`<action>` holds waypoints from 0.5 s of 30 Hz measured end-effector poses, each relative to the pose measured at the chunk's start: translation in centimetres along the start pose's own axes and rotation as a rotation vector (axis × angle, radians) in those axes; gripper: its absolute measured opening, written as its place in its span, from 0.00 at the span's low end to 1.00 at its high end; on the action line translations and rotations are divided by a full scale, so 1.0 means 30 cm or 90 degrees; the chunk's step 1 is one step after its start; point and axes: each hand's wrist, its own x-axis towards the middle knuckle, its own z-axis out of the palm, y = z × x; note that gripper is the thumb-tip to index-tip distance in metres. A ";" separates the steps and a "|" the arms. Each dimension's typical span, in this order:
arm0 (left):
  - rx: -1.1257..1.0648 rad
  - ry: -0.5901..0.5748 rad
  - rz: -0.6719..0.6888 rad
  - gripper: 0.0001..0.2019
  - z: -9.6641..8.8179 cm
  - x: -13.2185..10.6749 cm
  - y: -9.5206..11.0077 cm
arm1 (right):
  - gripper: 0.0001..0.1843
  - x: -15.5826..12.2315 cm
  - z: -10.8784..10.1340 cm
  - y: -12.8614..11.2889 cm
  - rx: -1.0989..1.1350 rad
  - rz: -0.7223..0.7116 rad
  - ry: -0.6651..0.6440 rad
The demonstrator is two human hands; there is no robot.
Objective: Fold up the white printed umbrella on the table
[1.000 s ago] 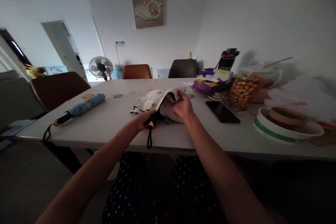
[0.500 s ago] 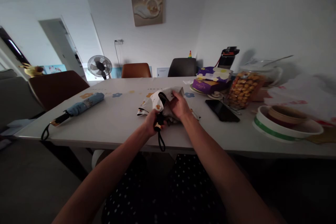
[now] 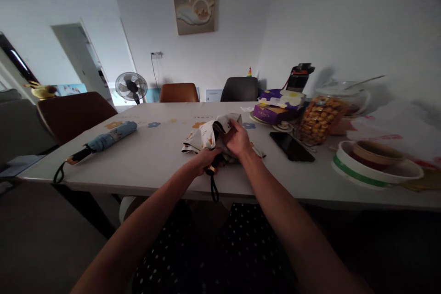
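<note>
A white umbrella (image 3: 201, 138) with a small printed pattern and dark edging lies loosely bunched on the table before me. Its black handle with a gold-toned end points toward me, and a black wrist loop hangs at the table edge. My left hand (image 3: 206, 160) is closed round the handle area, its thumb stretched over the top. On the right side of the canopy, my right hand (image 3: 237, 138) pinches a fold of the cloth. Part of the umbrella is hidden behind both hands. To the left lies a folded blue umbrella (image 3: 112, 135) with a black strap.
A black phone (image 3: 291, 146) rests right of my hands. Beyond it stand a jar of round brown snacks (image 3: 321, 119), purple boxes (image 3: 275, 108) and a dark bottle (image 3: 299, 78). Bowls (image 3: 375, 165) sit near the right front edge of the white table (image 3: 155, 165). Chairs line the far side.
My left hand has shifted slightly, its thumb now laid across toward the canopy. The handle and loop have moved a little right and toward me. My right hand stays on the cloth.
</note>
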 end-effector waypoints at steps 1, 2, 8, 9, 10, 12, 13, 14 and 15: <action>-0.014 -0.010 -0.014 0.10 0.000 0.005 -0.001 | 0.06 -0.001 0.001 0.002 0.003 0.004 -0.004; -0.033 -0.020 -0.029 0.10 -0.001 0.009 -0.002 | 0.06 -0.003 0.002 0.003 0.005 0.009 -0.009; -0.215 -0.061 -0.074 0.13 -0.046 0.003 -0.004 | 0.10 -0.010 0.002 -0.006 0.000 0.044 -0.076; -0.262 -0.091 -0.082 0.15 -0.060 -0.004 -0.004 | 0.11 -0.009 -0.003 -0.012 0.004 0.017 -0.077; -0.310 -0.124 -0.090 0.16 -0.073 -0.011 -0.004 | 0.11 -0.006 -0.008 -0.020 0.005 -0.014 -0.069; -0.388 -0.174 -0.103 0.18 -0.096 -0.021 -0.005 | 0.11 -0.001 -0.017 -0.032 -0.007 -0.057 -0.035; -0.415 -0.183 -0.105 0.19 -0.103 -0.023 -0.007 | 0.11 0.001 -0.021 -0.037 -0.019 -0.064 -0.017; -0.433 -0.183 -0.105 0.19 -0.108 -0.023 -0.009 | 0.10 0.003 -0.024 -0.040 -0.032 -0.066 -0.002; -0.444 -0.179 -0.104 0.18 -0.110 -0.022 -0.011 | 0.09 0.003 -0.025 -0.042 -0.045 -0.062 0.009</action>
